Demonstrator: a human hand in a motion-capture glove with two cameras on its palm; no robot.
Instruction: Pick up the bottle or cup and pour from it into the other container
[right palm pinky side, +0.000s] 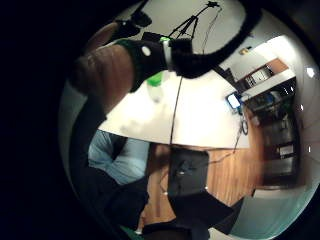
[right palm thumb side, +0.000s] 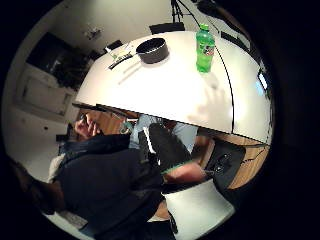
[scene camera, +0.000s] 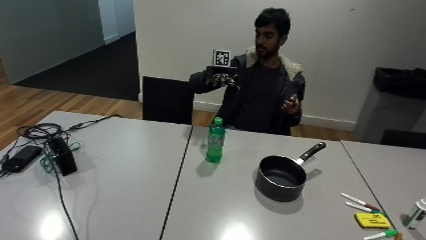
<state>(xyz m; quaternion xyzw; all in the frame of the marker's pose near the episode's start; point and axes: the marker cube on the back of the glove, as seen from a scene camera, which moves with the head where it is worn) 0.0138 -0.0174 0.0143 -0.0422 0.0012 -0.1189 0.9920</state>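
1 green bottle (scene camera: 214, 140) is standing upright on the grey table (scene camera: 126, 185), near the far edge and just beside the seam where 2 tabletops are meeting; it is showing a green cap, a translucent green body and a label band round its middle, and the cap is sitting on the neck. 1 black saucepan (scene camera: 281, 178) is resting on the same table, apart from the bottle, its long handle pointing toward the far edge — nothing is showing inside it. 1 gloved right hand (scene camera: 220, 79) is hanging in the air at chest height in front of the seated person, well apart from the bottle and the saucepan; it is holding nothing, though how far its fingers are curling cannot be told from any view. 1 bare hand (scene camera: 291, 104) is hovering near the person's chest, also touching none of the task's things. In the thumb side palm view the bottle (right palm thumb side: 204, 48) and saucepan (right palm thumb side: 152, 50) are both standing far off on the white-looking tabletop. At the near corner of the table 3 markers (scene camera: 359, 201) and 1 yellow block (scene camera: 371, 220) are lying together. At the opposite end 1 black box (scene camera: 61, 156) is standing upright among coiled cables, with 1 flat black device (scene camera: 22, 157) lying just beside it.
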